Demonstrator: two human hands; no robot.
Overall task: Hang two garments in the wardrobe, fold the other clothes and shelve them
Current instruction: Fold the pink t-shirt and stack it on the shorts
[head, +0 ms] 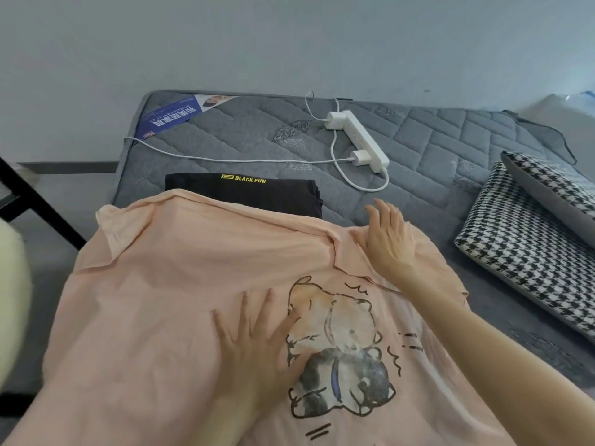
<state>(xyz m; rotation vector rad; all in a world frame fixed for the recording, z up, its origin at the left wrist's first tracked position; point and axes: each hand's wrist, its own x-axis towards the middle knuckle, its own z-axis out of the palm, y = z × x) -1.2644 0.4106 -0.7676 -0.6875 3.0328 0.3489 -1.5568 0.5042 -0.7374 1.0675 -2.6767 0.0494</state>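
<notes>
Peach T-shirt (167, 284) (cartoon print) spread on mattress (244, 136), left hand (257, 342) and right hand (389, 239) both flat, fingers straight, pressing it.

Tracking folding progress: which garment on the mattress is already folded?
The black garment printed BLACK FUN: it is a neat folded rectangle. The pink shirt, nearer the camera, lies spread open.

Light: we see soft, even, rather dim light, faint shadows
Edges: we see wide-angle bending
Blur: pale shape (13, 300) at left edge unfocused
</notes>
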